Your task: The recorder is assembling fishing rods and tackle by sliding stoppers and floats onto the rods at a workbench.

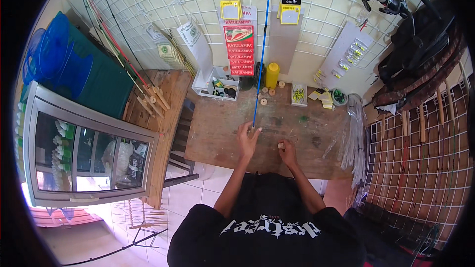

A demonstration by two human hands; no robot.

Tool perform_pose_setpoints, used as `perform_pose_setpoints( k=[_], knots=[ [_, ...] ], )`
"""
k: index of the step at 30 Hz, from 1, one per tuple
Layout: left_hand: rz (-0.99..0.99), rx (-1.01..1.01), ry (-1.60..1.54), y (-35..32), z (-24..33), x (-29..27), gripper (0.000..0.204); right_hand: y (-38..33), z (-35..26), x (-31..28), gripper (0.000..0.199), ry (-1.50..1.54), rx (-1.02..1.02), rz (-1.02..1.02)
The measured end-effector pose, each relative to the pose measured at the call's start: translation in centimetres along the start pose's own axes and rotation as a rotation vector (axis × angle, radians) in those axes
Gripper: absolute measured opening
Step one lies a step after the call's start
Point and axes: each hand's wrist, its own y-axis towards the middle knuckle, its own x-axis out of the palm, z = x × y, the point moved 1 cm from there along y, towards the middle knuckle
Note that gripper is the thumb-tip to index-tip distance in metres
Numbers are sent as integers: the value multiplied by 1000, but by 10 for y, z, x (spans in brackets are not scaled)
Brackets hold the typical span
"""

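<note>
your left hand (246, 140) sits at the bottom end of the thin blue rod (262, 49), fingers closed around its tip at about 12 o'clock from your chest. the rod runs almost straight up past the white wire grid wall (148, 15), probably so its length stays off the cluttered bench. your right hand (287, 152) is just at 3 o'clock of the left, fingertips pinched on a small pale round wooden piece (281, 145), likely kept close so it's ready at the rod's end. both hands hover over the worn brown wooden worktable (222, 133).

further out at 12 o'clock there's a yellow plastic cylinder bottle (272, 74) and a few loose wooden discs (267, 95), with a white open tray of small parts (217, 88) around 11. a clear bundle of plastic sleeves (355, 128) hangs at 2 o'clock, off the table's edge. can't tell what the thin line near your right hand is.
</note>
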Motion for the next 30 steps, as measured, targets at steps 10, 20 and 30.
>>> perform_pose_setpoints(
  k=[10,20,30],
  knots=[
    [-195,-35,-22,26,-6,-25,15,-7,11,20,30,-116,47,63],
    [-416,-39,-169,59,-17,-37,18,-7,-2,39,30,-170,49,189],
    [-474,-79,-272,67,-27,-45,15,3,-11,57,26,-43,62,33]
  ],
)
